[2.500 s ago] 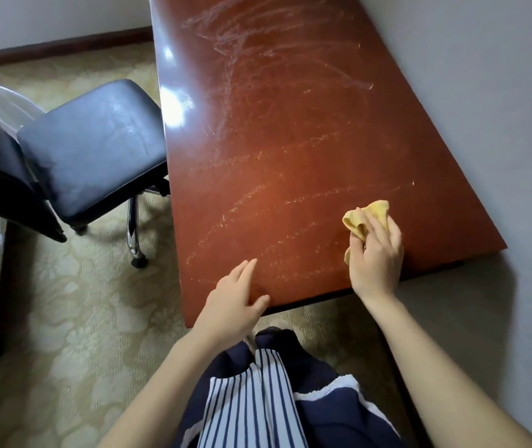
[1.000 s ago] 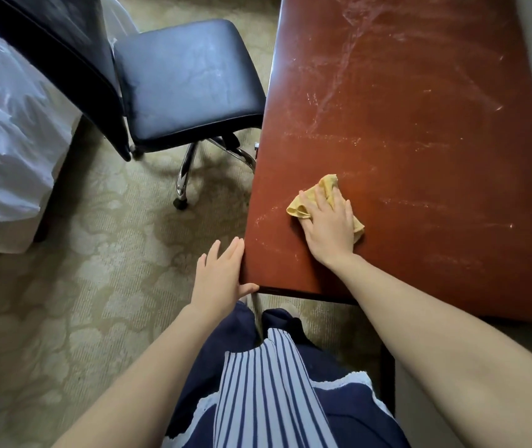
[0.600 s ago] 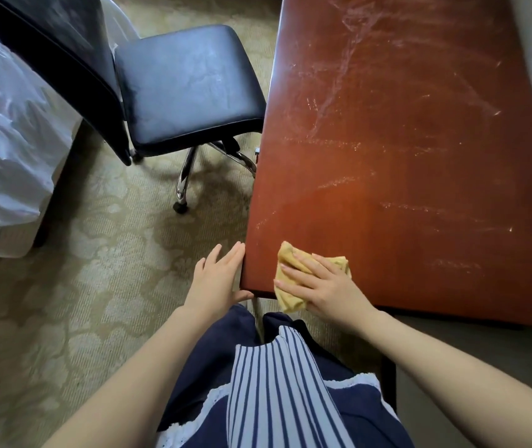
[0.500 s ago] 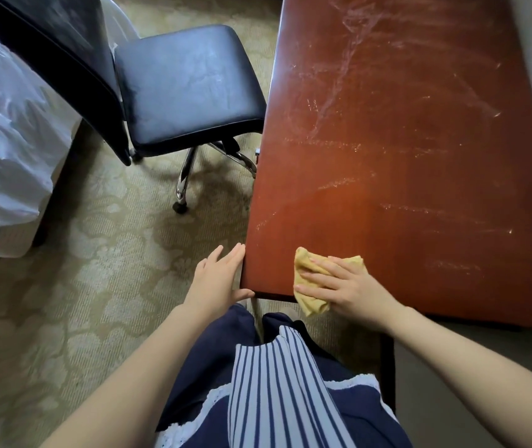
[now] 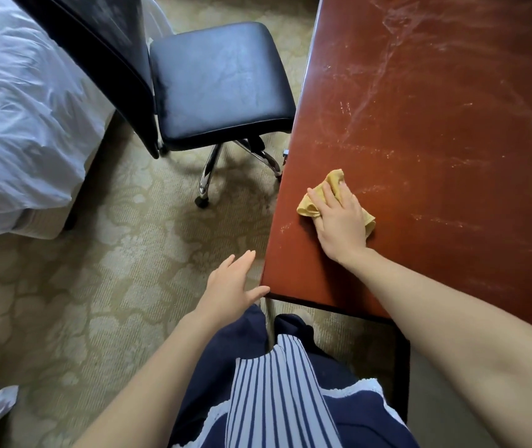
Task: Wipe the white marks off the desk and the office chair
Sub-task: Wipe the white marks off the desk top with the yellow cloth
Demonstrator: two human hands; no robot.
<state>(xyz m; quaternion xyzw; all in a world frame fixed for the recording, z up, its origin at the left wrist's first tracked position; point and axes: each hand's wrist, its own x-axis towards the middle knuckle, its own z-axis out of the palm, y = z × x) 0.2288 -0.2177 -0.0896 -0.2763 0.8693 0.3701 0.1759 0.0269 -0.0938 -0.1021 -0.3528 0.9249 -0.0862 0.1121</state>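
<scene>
While my flat right hand [image 5: 340,219] presses the crumpled yellow cloth [image 5: 333,182], my left hand [image 5: 230,286] spreads empty. White streaks [image 5: 355,147] mark the glossy desk [image 5: 452,189].

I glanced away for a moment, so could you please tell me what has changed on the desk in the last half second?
The right hand slid the yellow cloth away from the near edge of the desk and farther up along its left side, still pressing it flat. The left hand stays open at the near corner, the chair has not moved, and white marks remain farther up.
</scene>
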